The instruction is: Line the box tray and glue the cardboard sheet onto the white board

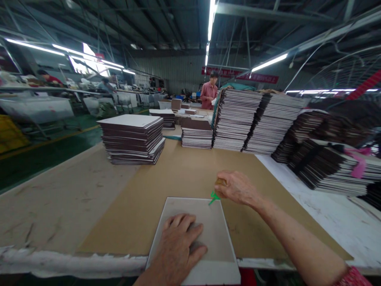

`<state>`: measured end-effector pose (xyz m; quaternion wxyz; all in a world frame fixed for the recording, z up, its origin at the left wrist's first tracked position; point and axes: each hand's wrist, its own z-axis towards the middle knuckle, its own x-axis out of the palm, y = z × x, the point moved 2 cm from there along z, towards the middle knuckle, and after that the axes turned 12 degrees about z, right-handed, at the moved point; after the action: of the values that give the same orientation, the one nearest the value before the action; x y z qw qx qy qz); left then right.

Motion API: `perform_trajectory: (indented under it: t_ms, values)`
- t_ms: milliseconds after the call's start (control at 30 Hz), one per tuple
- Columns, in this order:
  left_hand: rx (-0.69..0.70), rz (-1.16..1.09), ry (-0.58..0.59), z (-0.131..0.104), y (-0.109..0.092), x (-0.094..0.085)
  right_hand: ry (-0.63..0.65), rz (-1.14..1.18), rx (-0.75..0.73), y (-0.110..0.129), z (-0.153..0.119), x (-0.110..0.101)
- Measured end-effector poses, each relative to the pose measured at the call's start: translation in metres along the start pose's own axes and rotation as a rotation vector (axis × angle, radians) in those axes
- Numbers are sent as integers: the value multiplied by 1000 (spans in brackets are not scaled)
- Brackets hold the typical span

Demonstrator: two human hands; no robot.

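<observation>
Grey board, a flat rectangular panel (205, 226), lies at the near edge of the bench (59, 206), its near end hanging a little past that edge and its far end resting on a brown kraft sheet (184, 171) that covers the middle of the bench. I see my left hand (178, 246) pressed flat on the panel's near half, fingers spread and open, pinning it down rather than gripping it. My right hand (238, 188) sits at the panel's far right corner, fingers closed around a small brownish tool (220, 182); I cannot tell what kind it is. A green scrap (213, 197) shows just below it at that corner. Toward the far edge stand a stack of dark boards (132, 139) on the left and taller leaning stacks (256, 121) on the right, well apart from my hands; a person in a red shirt (208, 94) works beyond them. My worry is the overhang: if the left palm eases or shifts toward the near edge, the panel could tip or slide off. The right hand's push at one corner could also pivot the panel on the smooth kraft sheet.
</observation>
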<state>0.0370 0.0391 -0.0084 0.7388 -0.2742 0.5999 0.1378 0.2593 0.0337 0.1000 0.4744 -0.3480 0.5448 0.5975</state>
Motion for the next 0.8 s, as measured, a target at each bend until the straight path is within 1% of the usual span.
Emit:
perform_trajectory:
  t_ms: [167, 267, 500, 600, 633, 700, 800]
  values:
    - [2, 0, 29, 1, 1, 0, -11, 41, 95, -27, -15, -6]
    - [-1, 2, 36, 1, 1, 0, -31, 91, 150, -37, -21, -6]
    - [-12, 13, 62, 2, 0, -3, -49, 149, 217, -42, -27, -7]
    - [-6, 13, 51, 1, 0, -1, -76, 184, 215, -41, -28, -3]
    - [-4, 11, 44, 1, 0, 0, -90, 238, 217, -41, -29, -1]
    - [0, 12, 28, 1, 1, 1, -118, 424, 237, -41, -29, 7]
    - [-2, 21, 15, 1, 3, 3, -157, 721, 319, -47, -30, 24]
